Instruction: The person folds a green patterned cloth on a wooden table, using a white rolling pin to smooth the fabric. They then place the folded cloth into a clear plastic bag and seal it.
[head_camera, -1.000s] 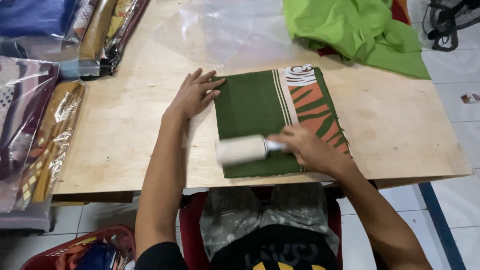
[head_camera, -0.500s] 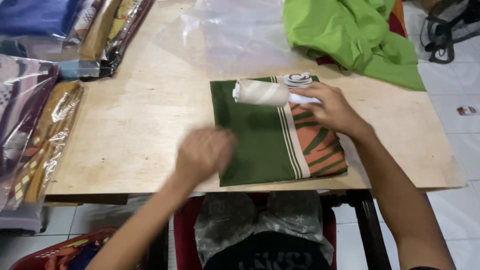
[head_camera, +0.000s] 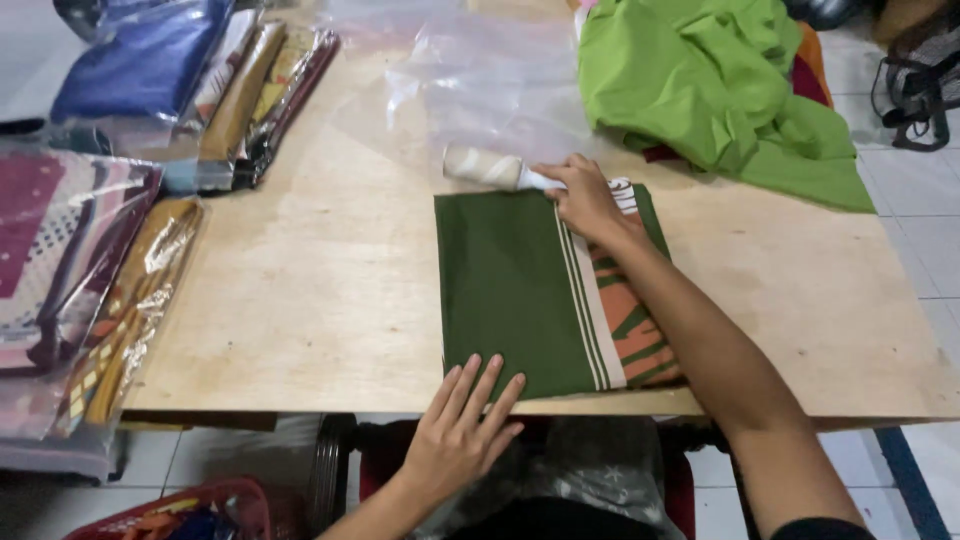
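I look down from the head camera at a pale plywood bench (head_camera: 300, 290) with a folded dark green cloth (head_camera: 510, 290) lying flat near its front edge. The cloth has thin white stripes and an orange and green striped band along its right side.

My right hand (head_camera: 585, 200) rests at the far edge of the cloth, its grip closed around the handle of a lint roller (head_camera: 485, 167). The roller's pale drum lies just past the cloth's far edge, on the bench, pointing left from the hand. My right forearm runs diagonally over the striped band toward the lower right.

My left hand (head_camera: 465, 430) lies flat at the near edge of the cloth, fingers spread and holding nothing. The fingertips touch the green fabric close to the bench's front edge.

Behind the roller, a sheet of clear plastic (head_camera: 480, 90) lies crumpled on the bench. To its right sits a loose heap of bright green fabric (head_camera: 720, 90), well apart from the folded cloth.

Along the left side, several folded textiles in clear plastic bags (head_camera: 90, 270) are stacked, partly overhanging the bench. More bagged textiles, 1 of them blue (head_camera: 130, 70), lie at the far left corner. A red basket (head_camera: 200, 505) stands on the tiled floor below.
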